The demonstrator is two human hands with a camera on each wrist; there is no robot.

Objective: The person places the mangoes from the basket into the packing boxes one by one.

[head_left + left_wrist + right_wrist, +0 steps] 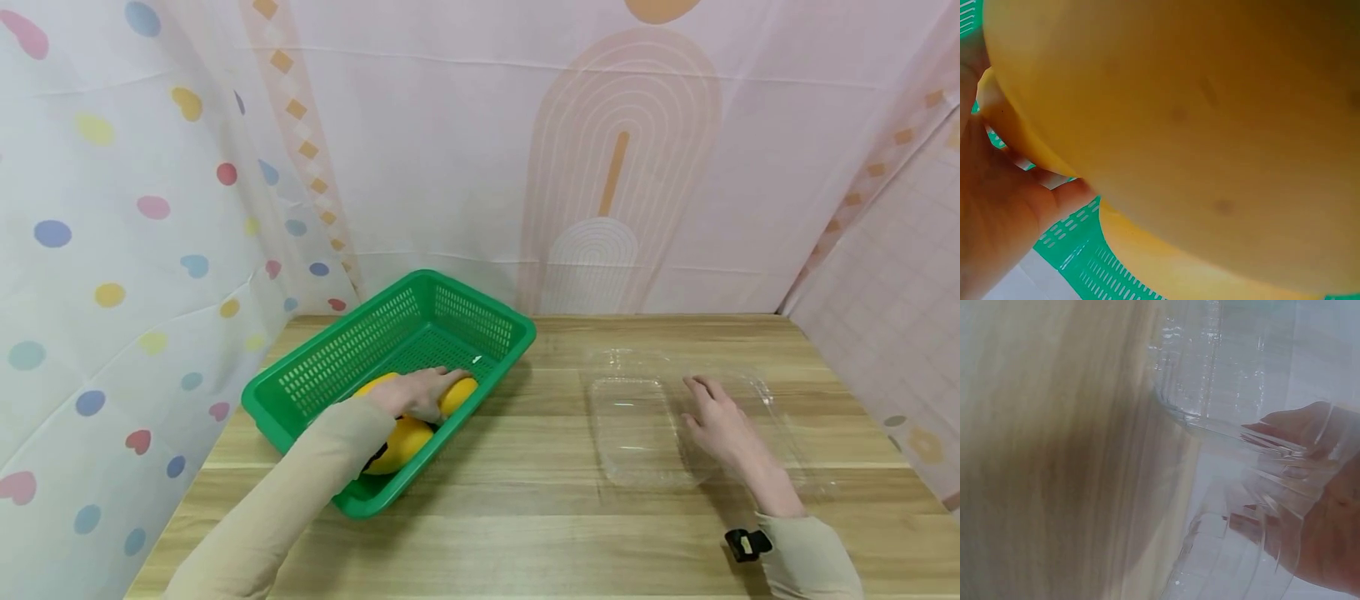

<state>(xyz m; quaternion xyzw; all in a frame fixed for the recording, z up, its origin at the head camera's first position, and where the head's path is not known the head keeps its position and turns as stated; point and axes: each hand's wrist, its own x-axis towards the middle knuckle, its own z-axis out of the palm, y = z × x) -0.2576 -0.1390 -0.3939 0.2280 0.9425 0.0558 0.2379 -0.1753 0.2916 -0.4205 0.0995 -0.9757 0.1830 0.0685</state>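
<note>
My left hand reaches into a green basket and curls its fingers round a small yellow fruit, smooth and oval like a mango. More yellow fruit lies under and beside the wrist; up close in the left wrist view, one large brown-specked fruit hides part of the hand. On the right, my right hand rests over the middle of a clear plastic clamshell box, thumb and fingers apart. The right wrist view shows that hand through the transparent plastic.
The box lies opened out on a wood-grain table, with the basket standing at its left. A patterned cloth hangs behind the table and along both sides. A black wrist strap sits on the right sleeve.
</note>
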